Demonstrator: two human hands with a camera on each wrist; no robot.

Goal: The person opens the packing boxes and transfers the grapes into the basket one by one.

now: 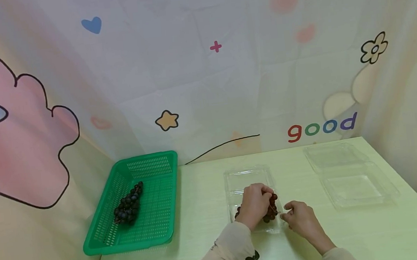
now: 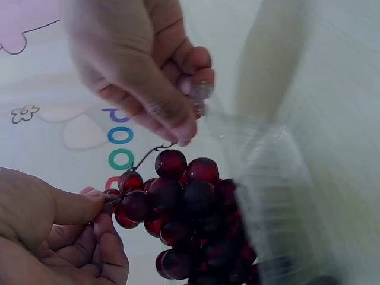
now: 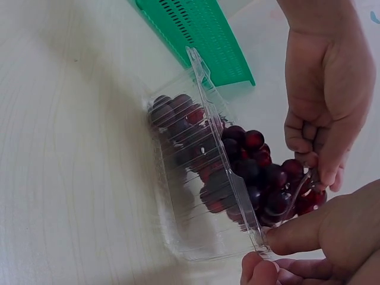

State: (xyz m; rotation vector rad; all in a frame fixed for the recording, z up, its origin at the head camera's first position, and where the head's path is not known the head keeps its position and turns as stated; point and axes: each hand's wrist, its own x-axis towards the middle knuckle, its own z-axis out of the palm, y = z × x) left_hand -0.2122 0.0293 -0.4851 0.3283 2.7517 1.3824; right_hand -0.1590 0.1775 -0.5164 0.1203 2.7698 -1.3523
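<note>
A bunch of dark red grapes (image 3: 255,172) lies partly in a transparent plastic clamshell box (image 3: 196,237), its stem end rising over the rim. My left hand (image 1: 256,204) is above the box and pinches the stem between thumb and fingers, as the left wrist view shows. At the box's right side, my right hand (image 1: 304,221) pinches the rim near a corner with thumb and index finger. A thin curled stem (image 2: 145,155) runs from the grapes up to the right fingertips. The left hand and sleeve hide part of the bunch in the head view.
On the left stands a green plastic basket (image 1: 160,219) holding another bunch of dark grapes (image 1: 128,208). A second transparent clamshell box (image 1: 356,188) lies opened out at the right of the pale table (image 1: 202,215). Behind hangs a printed curtain (image 1: 226,85).
</note>
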